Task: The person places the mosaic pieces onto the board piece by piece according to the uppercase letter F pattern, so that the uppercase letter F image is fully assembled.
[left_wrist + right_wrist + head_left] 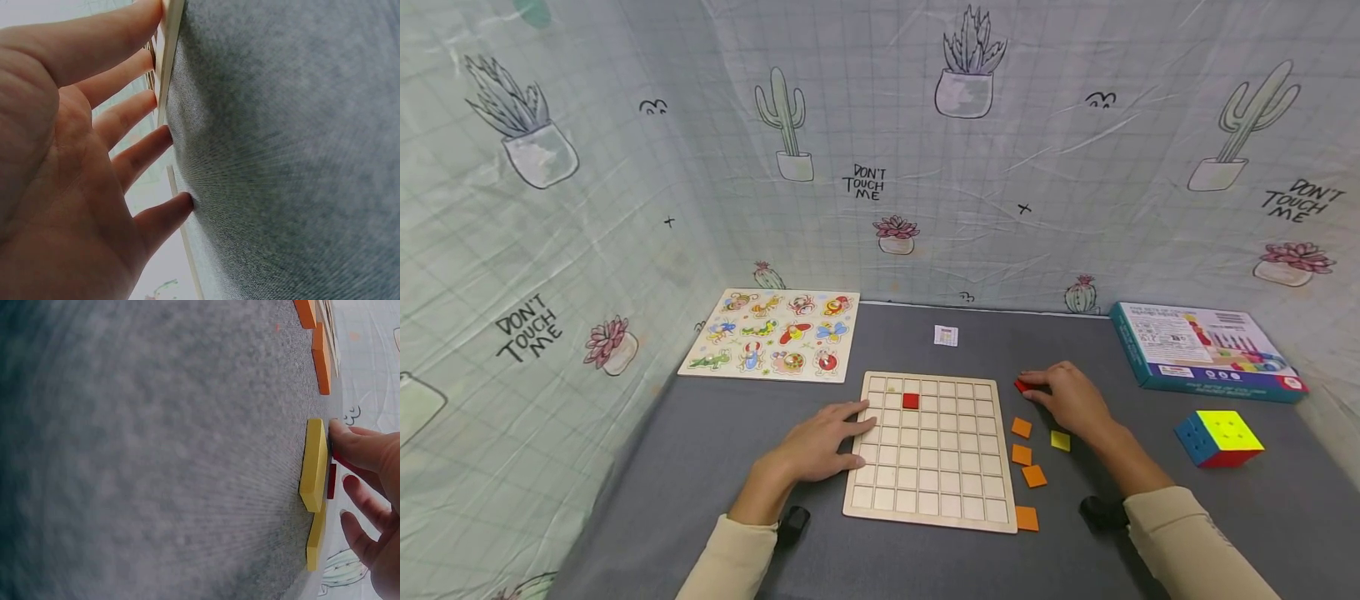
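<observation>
"What are the hands up to on your side?"

"I've got the left hand (823, 440) spread at the left edge of the wooden grid board (928, 458), thumb and fingers well separated. The right hand (1072, 402) is off the board's right side, toward the far end, pinching a red tile (1022, 386) between thumb and finger. I can't tell whether that tile touches the grey tabletop (910, 567)."

"Anything on the board?"

"One red square (910, 401): second row from the far edge, third cell from the left. My right wrist feed adds another red piece (331, 481) just beside the pinching fingers, plus two yellow tiles (312, 465). From the head I see one yellow, just left of the right wrist."

"And the rest?"

"Four orange tiles (1021, 454) run down the board's right side, the nearest by its near right corner. I also see a bug puzzle board (767, 377) far left, a small printed card (946, 336) beyond the grid, a boxed toy set (1210, 350) far right and, nearer than it, a puzzle cube (1221, 437), yellow side up."
</observation>
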Tool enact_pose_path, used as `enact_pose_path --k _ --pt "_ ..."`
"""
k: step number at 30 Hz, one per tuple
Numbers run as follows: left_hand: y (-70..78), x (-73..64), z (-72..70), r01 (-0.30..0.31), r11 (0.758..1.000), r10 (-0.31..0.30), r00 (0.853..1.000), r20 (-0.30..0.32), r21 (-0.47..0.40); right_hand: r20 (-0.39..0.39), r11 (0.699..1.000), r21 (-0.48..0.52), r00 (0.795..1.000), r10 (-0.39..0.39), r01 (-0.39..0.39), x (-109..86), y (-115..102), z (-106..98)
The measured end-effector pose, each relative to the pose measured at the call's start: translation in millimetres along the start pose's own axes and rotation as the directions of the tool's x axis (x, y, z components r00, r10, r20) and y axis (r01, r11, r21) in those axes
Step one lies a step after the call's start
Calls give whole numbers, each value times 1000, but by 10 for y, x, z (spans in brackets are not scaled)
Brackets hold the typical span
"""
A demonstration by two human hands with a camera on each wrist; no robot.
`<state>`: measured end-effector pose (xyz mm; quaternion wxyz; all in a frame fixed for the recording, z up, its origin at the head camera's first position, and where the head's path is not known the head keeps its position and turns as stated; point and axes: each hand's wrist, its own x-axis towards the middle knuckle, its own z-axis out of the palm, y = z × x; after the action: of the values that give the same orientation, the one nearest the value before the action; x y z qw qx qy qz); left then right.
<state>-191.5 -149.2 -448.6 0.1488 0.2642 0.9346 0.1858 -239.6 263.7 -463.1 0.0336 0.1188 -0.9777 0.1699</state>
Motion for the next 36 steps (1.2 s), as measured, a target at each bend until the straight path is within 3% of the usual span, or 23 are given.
enact_pose_path --k 17,23,30,36 --pt "26 -5 2 30 1000 -30 1000 3 0 -78 1000 -3 997 -22 21 2 -65 3" --pt "30 -7 4 22 1000 -22 1000 -3 -9 -127 994 103 991 -30 44 10 -132 -12" --pt "21 -8 0 20 1000 -20 1000 -3 -14 -203 964 256 979 -16 69 47 -351 -42" --pt "19 4 -3 21 1000 -21 1000 -4 -5 -162 942 327 986 -27 79 75 -569 -40"
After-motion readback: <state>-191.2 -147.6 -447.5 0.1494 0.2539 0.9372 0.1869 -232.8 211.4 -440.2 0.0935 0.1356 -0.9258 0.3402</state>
